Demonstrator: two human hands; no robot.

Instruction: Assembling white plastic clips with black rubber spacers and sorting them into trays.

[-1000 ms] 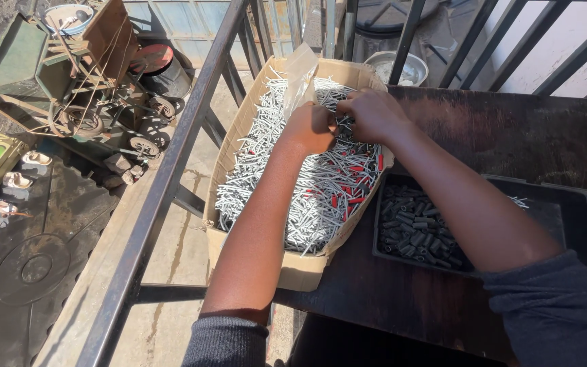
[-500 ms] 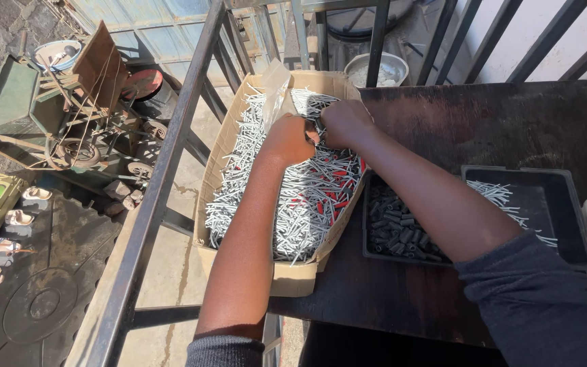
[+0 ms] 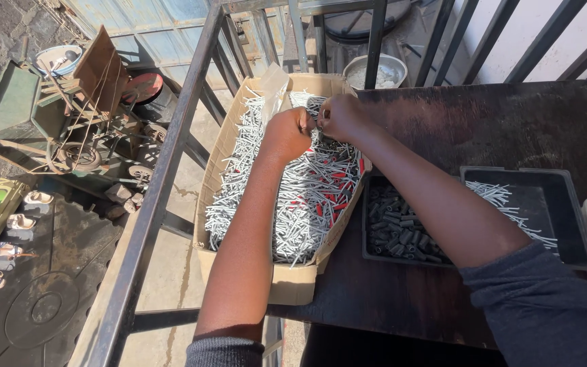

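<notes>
Small part between hands too small to identify.

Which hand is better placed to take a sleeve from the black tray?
Probably the right hand: its arm passes directly over the black tray. The left hand sits over the box, farther away.

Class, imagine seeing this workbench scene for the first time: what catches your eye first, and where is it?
First, the cardboard box heaped with silvery bolts, jutting over the dark table's left edge. Above its far end the left hand and right hand meet, pinching something small. Right of the box sits a black tray holding dark sleeves.
</notes>
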